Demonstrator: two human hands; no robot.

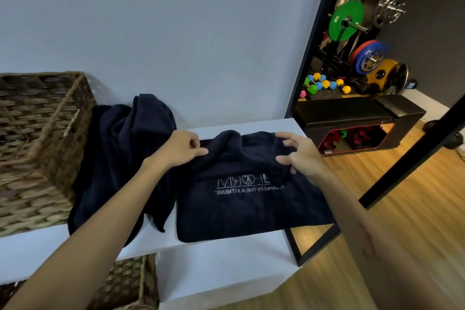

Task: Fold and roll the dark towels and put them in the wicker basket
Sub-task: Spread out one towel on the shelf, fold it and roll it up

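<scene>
Head view showed both hands — left hand (180, 147), right hand (300, 156) — pinching the dark towel's (251, 206) far edge, well apart.

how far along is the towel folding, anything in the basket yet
Early on. Done: nothing rolled is visible, and the inside of the wicker basket can't be seen. In hand: the left hand and right hand hold the far edge of the logo towel, lying flat on the white shelf and seemingly mid-fold. Left: finishing and rolling it, then the crumpled towel pile beside the basket.
</scene>
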